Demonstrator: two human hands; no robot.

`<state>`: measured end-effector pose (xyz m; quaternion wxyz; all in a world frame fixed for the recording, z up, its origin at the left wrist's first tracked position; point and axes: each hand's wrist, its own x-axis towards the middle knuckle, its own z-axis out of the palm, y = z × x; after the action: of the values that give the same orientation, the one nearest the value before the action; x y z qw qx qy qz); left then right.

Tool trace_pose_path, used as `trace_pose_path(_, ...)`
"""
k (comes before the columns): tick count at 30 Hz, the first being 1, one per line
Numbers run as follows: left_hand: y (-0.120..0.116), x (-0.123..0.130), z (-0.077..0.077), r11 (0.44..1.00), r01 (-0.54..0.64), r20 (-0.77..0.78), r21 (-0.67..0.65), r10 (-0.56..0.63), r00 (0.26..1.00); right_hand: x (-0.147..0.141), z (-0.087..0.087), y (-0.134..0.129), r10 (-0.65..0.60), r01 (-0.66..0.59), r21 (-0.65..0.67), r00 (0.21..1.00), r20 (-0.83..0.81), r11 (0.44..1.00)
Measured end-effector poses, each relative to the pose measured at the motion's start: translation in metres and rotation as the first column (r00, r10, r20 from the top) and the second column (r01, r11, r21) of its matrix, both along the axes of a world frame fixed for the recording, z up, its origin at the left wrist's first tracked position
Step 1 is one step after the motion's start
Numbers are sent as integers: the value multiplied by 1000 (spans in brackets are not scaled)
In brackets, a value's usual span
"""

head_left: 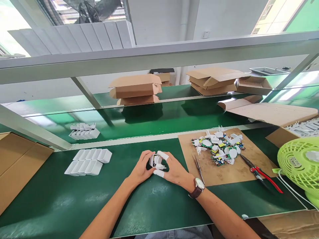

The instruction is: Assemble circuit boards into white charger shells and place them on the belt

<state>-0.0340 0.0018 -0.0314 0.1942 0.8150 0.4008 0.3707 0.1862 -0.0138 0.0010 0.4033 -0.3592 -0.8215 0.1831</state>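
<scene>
Over the green bench top, my left hand (142, 168) grips a white plastic charger housing (151, 160) from the left side. My right hand (175, 168), with white covers on thumb and forefinger, pinches a white plug piece with pins (159, 165) at the housing's open end. Dark and yellow parts show inside the opening; how deep the piece sits I cannot tell. To the left, several white housings (87, 162) stand in two rows. On the right, a pile of circuit boards with white plug parts (219, 146) lies on a brown board (184, 146).
Tweezers (198, 167) and red-handled pliers (259, 172) rest on the brown board. A green fan (299, 166) stands far right, before a box of white parts (304, 127). Assembled chargers (84, 131) sit on the green belt (169, 118). A cardboard box (22, 166) is far left.
</scene>
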Motion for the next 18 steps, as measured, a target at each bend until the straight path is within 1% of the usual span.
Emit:
trace_pose_path(2, -1, 0, 3, 999, 30, 10, -29, -30, 999, 0, 2, -1, -12, -2, -98, 989, -146, 995)
trace_pose_path(4, -2, 0, 5, 996, 12, 31, -87, -9, 999, 1, 3, 1, -31, -7, -145, 967, -255, 989)
trace_pose_path(5, -2, 0, 6, 992, -9, 56, -125, 16, 998, 2, 3, 3, -51, 8, -154, 960, -277, 988)
trace_pose_path(8, -3, 1, 9, 971, -50, 183, -233, 95, 978, 4, 0, 8, -100, 68, -145, 968, -229, 987)
trace_pose_path(10, -2, 2, 9, 950, -68, 237, -305, 145, 961, 4, -4, 10, -62, 42, -109, 981, -184, 993)
trace_pose_path(12, -2, 3, 10, 920, -84, 241, -382, 187, 952, 3, -7, 11, 11, -20, -62, 990, -141, 998)
trace_pose_path(15, -3, 3, 12, 895, -52, 245, -442, 176, 953, -1, -12, 10, 68, -66, 34, 996, -55, 997)
trace_pose_path(18, -5, 2, 15, 906, -2, 263, -424, 125, 957, -6, -17, 9, 80, -84, 97, 996, 40, 992)
